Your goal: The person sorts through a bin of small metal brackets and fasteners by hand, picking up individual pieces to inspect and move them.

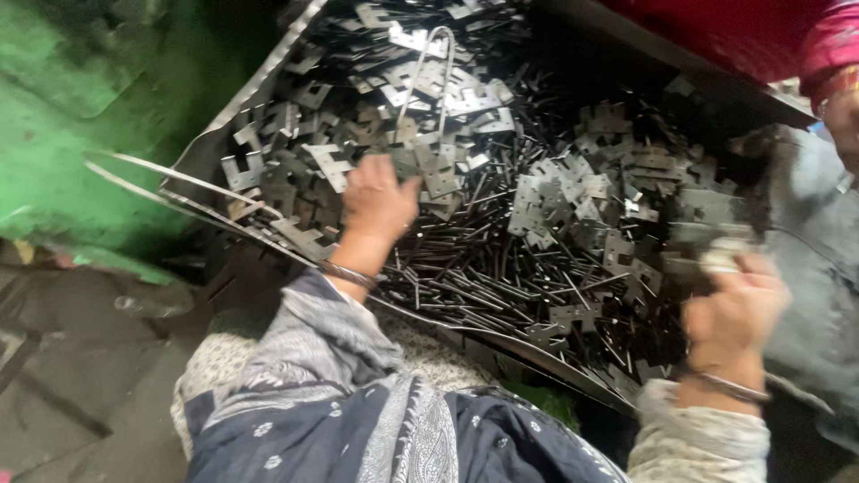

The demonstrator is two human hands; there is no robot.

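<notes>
Fingers of the left hand [378, 199] curl down into the heap of notched metal plates [429, 170] at the middle of the sheet-metal tray [208, 148], closing on a few plates, though which ones it grips I cannot tell under the knuckles. Over at the tray's right edge, the right hand [735, 309] is closed around a small stack of plates [716, 255], blurred by motion, thumb pressed on top. To do this picking well, I judge the left hand should rake plates loose from the thin pins [474, 286] tangled beneath them, lifting by flat faces rather than the stamped corners, which look sharp, and the right should keep its stack squared so the notches line up. Each plate is flat, grey, dull-shiny stamped steel with square cut-outs along one side, like hinge leaves; the pins are slim, dark, straight rods lying every way across the tray's near half. A bent wire loop [428, 72] stands up at the tray's far end. The tray itself is thin, bright-edged sheet with a curled rim. Soft patterned cloth sleeves [313, 349] and a thin bangle [349, 273] sit near the tray's front rim; green painted metal [80, 134] lies left of it.
</notes>
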